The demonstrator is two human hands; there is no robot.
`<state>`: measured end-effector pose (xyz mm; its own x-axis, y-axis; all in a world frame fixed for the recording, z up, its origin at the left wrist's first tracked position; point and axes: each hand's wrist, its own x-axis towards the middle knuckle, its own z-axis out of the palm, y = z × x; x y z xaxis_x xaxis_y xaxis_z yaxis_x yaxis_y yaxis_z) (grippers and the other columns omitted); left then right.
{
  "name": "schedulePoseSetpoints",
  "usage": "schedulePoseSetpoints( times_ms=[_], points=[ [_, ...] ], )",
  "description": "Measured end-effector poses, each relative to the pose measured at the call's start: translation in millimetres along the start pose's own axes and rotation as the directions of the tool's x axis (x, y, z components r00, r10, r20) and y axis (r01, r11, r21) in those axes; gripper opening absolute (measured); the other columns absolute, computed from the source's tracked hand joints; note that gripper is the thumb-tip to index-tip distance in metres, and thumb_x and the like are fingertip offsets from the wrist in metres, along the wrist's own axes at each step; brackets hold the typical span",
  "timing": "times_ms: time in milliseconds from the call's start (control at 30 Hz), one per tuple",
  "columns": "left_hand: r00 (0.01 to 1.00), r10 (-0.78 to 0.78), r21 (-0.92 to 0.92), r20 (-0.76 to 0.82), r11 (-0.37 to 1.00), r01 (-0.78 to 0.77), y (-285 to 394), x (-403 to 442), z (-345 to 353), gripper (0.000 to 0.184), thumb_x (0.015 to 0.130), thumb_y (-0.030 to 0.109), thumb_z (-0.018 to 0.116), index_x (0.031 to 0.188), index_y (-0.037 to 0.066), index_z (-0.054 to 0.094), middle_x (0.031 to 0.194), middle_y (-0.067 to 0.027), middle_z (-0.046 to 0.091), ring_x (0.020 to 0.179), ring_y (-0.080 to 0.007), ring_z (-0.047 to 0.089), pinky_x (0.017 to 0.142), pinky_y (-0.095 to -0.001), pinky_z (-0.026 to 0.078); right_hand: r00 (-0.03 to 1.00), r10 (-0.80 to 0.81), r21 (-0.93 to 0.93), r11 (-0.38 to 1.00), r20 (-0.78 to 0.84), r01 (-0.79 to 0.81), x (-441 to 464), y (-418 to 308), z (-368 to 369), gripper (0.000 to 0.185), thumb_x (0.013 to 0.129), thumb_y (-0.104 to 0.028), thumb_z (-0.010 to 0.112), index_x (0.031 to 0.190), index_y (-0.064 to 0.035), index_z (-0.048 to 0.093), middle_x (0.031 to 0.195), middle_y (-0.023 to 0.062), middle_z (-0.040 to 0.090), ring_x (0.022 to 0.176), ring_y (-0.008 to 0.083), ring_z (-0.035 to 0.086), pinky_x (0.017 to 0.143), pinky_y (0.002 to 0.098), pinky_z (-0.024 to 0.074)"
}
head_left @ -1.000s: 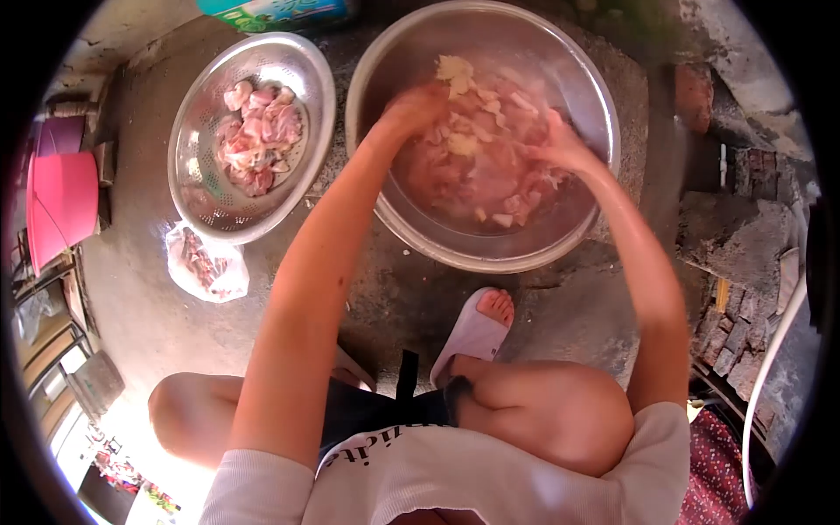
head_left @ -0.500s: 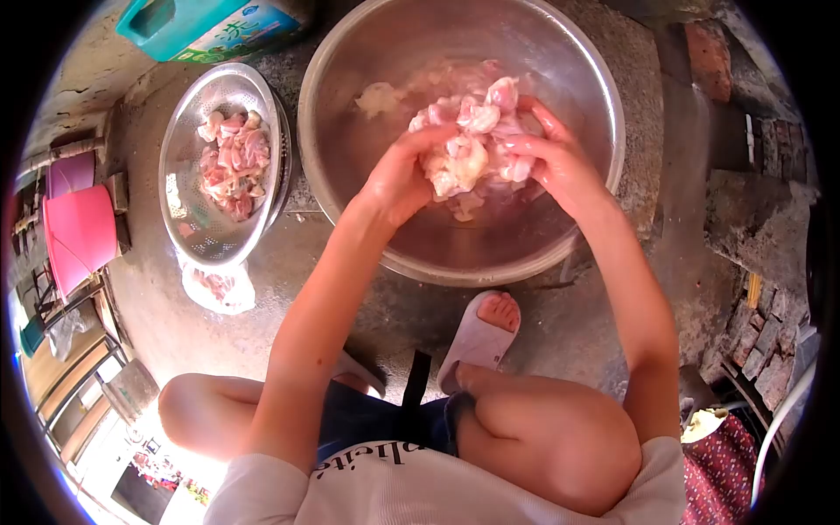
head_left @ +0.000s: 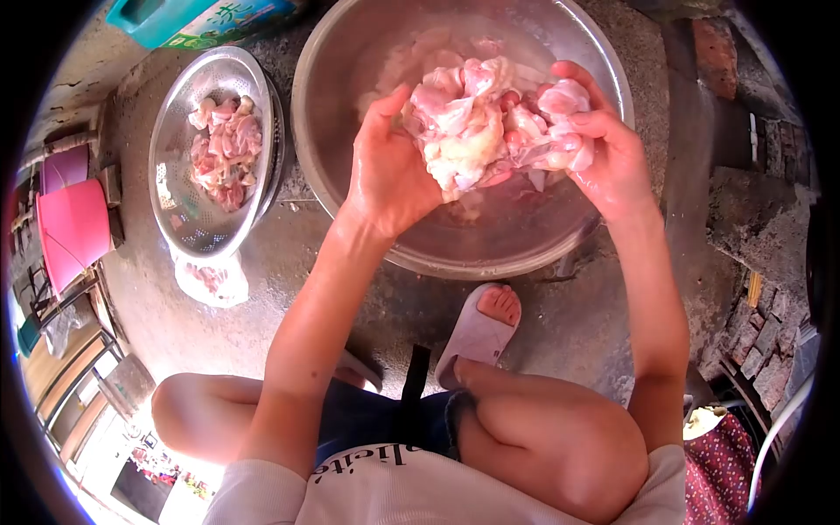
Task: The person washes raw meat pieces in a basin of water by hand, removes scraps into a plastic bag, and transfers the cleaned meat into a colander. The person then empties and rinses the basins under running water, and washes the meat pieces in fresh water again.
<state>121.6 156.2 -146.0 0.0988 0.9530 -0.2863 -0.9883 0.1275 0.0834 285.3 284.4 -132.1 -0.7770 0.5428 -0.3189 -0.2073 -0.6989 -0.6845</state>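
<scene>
Between my two hands I hold up a heap of raw meat pieces (head_left: 472, 122), pink with pale yellowish fat, above a large metal basin (head_left: 319, 166). My left hand (head_left: 389, 166) cups the heap from the left, thumb up along its side. On the other side my right hand (head_left: 612, 144) grips pieces between thumb and fingers. The fingers under the meat are hidden. More meat lies in cloudy water in the basin, partly behind the heap. They look like chicken pieces, though the exact cut is unclear.
Left of the basin stands a perforated metal colander (head_left: 175, 210) with more meat in it. A clear plastic bag (head_left: 214, 280) with meat sits just below it. A teal detergent jug (head_left: 201, 22) is at the upper left, and a pink tub (head_left: 74, 232) farther left.
Both hands have risen closer to the camera with the meat and moved farther apart. The heap now looks larger and more spread out.
</scene>
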Motion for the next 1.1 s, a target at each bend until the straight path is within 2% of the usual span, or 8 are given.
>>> schedulePoseSetpoints(
  times_ms=[167, 300, 400, 467, 500, 533, 900, 1100],
  points=[
    [0.997, 0.019, -0.057, -0.075, 0.998, -0.023, -4, 0, -6, 0.058, 0.085, 0.044, 0.038, 0.129, 0.006, 0.033, 0.129, -0.0145, 0.039, 0.116, -0.0308, 0.041, 0.098, -0.0526, 0.027, 0.989, -0.005, 0.156, 0.988, 0.150, -0.018, -2, -10, 4, 0.047, 0.069, -0.003, 0.045, 0.116, -0.0042, 0.043, 0.093, 0.0070, 0.053, 0.063, 0.0099, 0.045, 0.058, 0.0212, 0.0390],
    [0.995, 0.044, -0.102, -0.092, 0.993, -0.053, -9, 3, -8, 0.056, 0.085, 0.046, 0.037, 0.121, 0.003, 0.040, 0.117, -0.0157, 0.049, 0.107, -0.0305, 0.049, 0.094, -0.0467, 0.035, 0.976, -0.060, -0.186, 0.977, 0.208, 0.099, -7, -12, 32, 0.045, 0.072, -0.004, 0.049, 0.116, -0.0053, 0.043, 0.099, 0.0071, 0.051, 0.071, 0.0118, 0.050, 0.062, 0.0220, 0.0430],
    [0.987, 0.016, -0.310, 0.157, 0.950, 0.034, -14, 3, -22, 0.055, 0.085, 0.047, 0.037, 0.118, 0.004, 0.043, 0.113, -0.0161, 0.051, 0.103, -0.0316, 0.051, 0.093, -0.0453, 0.037, 0.913, -0.092, -0.568, 0.757, 0.397, 0.323, -11, 15, 68, 0.044, 0.075, -0.004, 0.057, 0.117, -0.0056, 0.044, 0.114, 0.0084, 0.046, 0.094, 0.0182, 0.054, 0.073, 0.0239, 0.0489],
    [0.961, -0.013, -0.228, 0.278, 0.970, 0.079, -14, 11, -26, 0.050, 0.085, 0.046, 0.037, 0.112, 0.005, 0.049, 0.106, -0.0145, 0.056, 0.098, -0.0294, 0.054, 0.089, -0.0424, 0.041, 0.933, -0.010, -0.907, 0.229, 0.360, 0.352, -21, 15, 82, 0.043, 0.075, -0.002, 0.057, 0.117, -0.0063, 0.046, 0.123, 0.0074, 0.041, 0.098, 0.0186, 0.052, 0.075, 0.0247, 0.0492],
    [0.996, 0.019, -0.229, 0.086, 0.973, 0.001, -18, 13, -25, 0.050, 0.085, 0.045, 0.038, 0.112, 0.004, 0.049, 0.107, -0.0138, 0.056, 0.099, -0.0300, 0.053, 0.089, -0.0439, 0.040, 0.907, -0.101, -0.880, 0.223, 0.408, 0.420, -22, 14, 81, 0.039, 0.078, -0.006, 0.056, 0.116, -0.0062, 0.047, 0.120, 0.0079, 0.046, 0.099, 0.0161, 0.052, 0.067, 0.0224, 0.0493],
    [0.993, 0.055, -0.215, -0.106, 0.974, -0.077, -18, 13, -15, 0.049, 0.085, 0.044, 0.038, 0.111, 0.004, 0.049, 0.108, -0.0131, 0.055, 0.100, -0.0306, 0.053, 0.089, -0.0454, 0.040, 0.941, -0.140, -0.885, 0.321, 0.307, 0.336, -22, 5, 79, 0.037, 0.080, -0.008, 0.055, 0.116, -0.0062, 0.047, 0.115, 0.0077, 0.049, 0.097, 0.0143, 0.053, 0.066, 0.0217, 0.0482],
    [0.963, -0.007, -0.537, 0.268, 0.829, 0.156, -17, -2, -8, 0.063, 0.086, 0.046, 0.036, 0.130, 0.001, 0.029, 0.132, -0.0161, 0.034, 0.122, -0.0357, 0.032, 0.104, -0.0496, 0.018, 0.994, -0.076, -0.494, 0.869, -0.074, 0.030, -7, -17, 30, 0.026, 0.087, -0.018, 0.047, 0.106, -0.0007, 0.053, 0.091, 0.0065, 0.057, 0.075, 0.0071, 0.051, 0.070, 0.0202, 0.0416],
    [0.977, 0.189, -0.039, -0.096, 0.980, -0.193, -26, -6, 2, 0.051, 0.086, 0.051, 0.035, 0.102, 0.004, 0.051, 0.087, -0.0075, 0.059, 0.062, -0.0197, 0.056, 0.052, -0.0288, 0.045, 0.887, -0.322, -0.169, 0.945, -0.332, 0.279, -2, 18, 41, 0.039, 0.089, -0.023, 0.042, 0.120, 0.0009, 0.041, 0.099, 0.0104, 0.054, 0.088, 0.0158, 0.050, 0.087, 0.0263, 0.0369]
  ],
)
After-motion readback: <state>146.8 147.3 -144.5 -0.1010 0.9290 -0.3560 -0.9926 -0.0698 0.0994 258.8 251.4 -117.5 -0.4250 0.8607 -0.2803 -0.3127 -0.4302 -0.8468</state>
